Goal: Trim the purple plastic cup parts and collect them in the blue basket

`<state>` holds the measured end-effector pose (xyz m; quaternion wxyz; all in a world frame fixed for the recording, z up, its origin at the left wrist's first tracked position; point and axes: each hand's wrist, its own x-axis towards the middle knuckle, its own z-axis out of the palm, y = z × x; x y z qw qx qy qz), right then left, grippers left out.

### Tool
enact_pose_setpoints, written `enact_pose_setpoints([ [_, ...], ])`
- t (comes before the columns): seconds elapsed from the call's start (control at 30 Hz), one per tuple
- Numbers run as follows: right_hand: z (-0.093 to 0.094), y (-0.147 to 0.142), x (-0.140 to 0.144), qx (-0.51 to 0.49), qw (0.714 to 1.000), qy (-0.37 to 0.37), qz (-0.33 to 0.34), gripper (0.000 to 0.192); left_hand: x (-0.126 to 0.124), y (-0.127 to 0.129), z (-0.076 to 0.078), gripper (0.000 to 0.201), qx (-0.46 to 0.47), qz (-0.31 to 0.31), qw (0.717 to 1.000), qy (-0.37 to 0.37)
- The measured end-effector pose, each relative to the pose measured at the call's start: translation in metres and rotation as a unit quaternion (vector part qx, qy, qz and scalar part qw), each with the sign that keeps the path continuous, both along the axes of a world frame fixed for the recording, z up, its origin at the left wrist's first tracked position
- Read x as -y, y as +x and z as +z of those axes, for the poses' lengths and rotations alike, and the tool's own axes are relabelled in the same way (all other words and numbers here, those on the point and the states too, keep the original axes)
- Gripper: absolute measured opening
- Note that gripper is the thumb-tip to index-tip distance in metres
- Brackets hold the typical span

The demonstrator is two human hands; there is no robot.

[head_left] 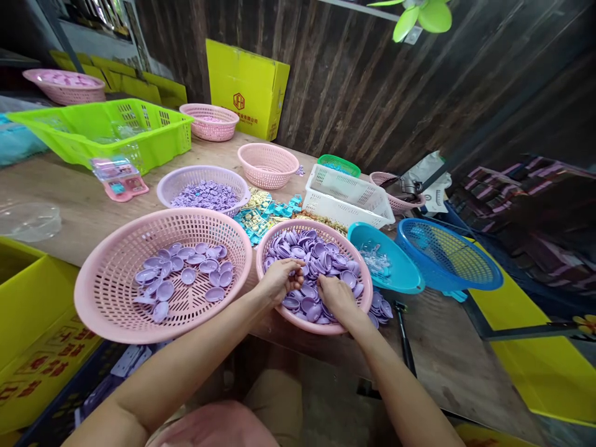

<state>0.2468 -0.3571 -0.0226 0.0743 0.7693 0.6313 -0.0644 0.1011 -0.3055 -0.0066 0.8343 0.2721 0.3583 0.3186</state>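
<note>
Both my hands reach into a pink round basket [361, 310] heaped with purple shell-shaped plastic pieces [321, 251]. My left hand [279, 279] curls its fingers over the pile near the basket's middle, touching pieces. My right hand [336, 298] rests on the pile beside it, fingers bent down among the pieces. Whether either hand grips a piece is hidden by the fingers. To the left stands a larger pink basket [107, 292] with a thin layer of the same purple pieces [184, 276].
A lilac basket [170, 183] of small purple parts, blue and yellow cards [263, 214], a white crate [347, 198], two blue baskets [447, 261], a green crate [100, 127], pink baskets and a yellow box [246, 87] crowd the wooden table [447, 354]. A yellow bin [28, 298] stands at left.
</note>
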Motion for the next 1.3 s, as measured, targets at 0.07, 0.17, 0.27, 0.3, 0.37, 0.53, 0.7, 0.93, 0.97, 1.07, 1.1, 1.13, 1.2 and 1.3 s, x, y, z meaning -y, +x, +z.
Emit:
enact_pose_setpoints([
  [0.07, 0.003, 0.003, 0.001, -0.025, 1.000, 0.012, 0.002, 0.019, 0.002, 0.001, 0.001, 0.016, -0.012, 0.020, 1.000, 0.009],
  [0.17, 0.015, 0.000, 0.003, -0.177, 0.980, 0.089, 0.018, 0.015, 0.006, 0.004, 0.002, 0.014, -0.013, 0.053, 0.998, -0.008],
  [0.27, 0.027, -0.009, 0.003, -0.341, 0.923, 0.168, 0.063, 0.019, 0.008, 0.008, 0.004, 0.011, 0.040, 0.000, 0.996, -0.082],
  [0.3, 0.029, -0.011, 0.002, -0.361, 0.911, 0.187, 0.069, 0.021, 0.007, 0.008, 0.004, 0.014, 0.059, -0.019, 0.992, -0.108],
  [0.37, 0.027, -0.011, 0.000, -0.344, 0.913, 0.212, 0.057, 0.025, 0.004, 0.006, 0.004, 0.017, 0.077, -0.023, 0.986, -0.143],
  [0.53, 0.007, -0.001, -0.004, -0.105, 0.988, 0.070, 0.085, 0.023, -0.004, -0.006, 0.006, 0.020, 0.062, 0.035, 0.988, -0.133],
  [0.7, -0.005, 0.000, -0.005, 0.017, 0.993, 0.001, 0.121, 0.026, -0.002, -0.008, 0.006, 0.016, 0.049, 0.043, 0.993, -0.094],
  [0.93, 0.009, 0.007, -0.002, -0.287, 0.945, 0.134, 0.077, 0.011, 0.006, -0.005, 0.000, 0.009, -0.006, 0.019, 0.999, 0.028],
  [0.97, 0.013, 0.005, -0.002, -0.346, 0.924, 0.148, 0.071, 0.015, 0.007, -0.003, -0.001, 0.009, 0.008, -0.007, 1.000, 0.013],
  [1.07, 0.023, 0.001, -0.005, -0.453, 0.877, 0.142, 0.076, 0.022, 0.009, 0.002, -0.002, 0.017, 0.090, -0.099, 0.987, -0.085],
  [1.1, 0.023, 0.002, -0.007, -0.451, 0.878, 0.145, 0.065, 0.023, 0.010, 0.002, -0.002, 0.017, 0.109, -0.114, 0.981, -0.116],
  [1.13, 0.022, 0.005, -0.008, -0.425, 0.891, 0.153, 0.041, 0.022, 0.010, 0.000, -0.001, 0.017, 0.119, -0.116, 0.977, -0.137],
  [1.2, 0.015, 0.013, -0.009, -0.307, 0.937, 0.160, -0.035, 0.016, 0.009, -0.009, 0.001, 0.017, 0.114, -0.097, 0.976, -0.158],
  [1.3, -0.001, 0.023, -0.004, -0.108, 0.984, 0.119, -0.082, 0.007, 0.001, -0.035, 0.007, 0.014, 0.103, -0.054, 0.981, -0.156],
])
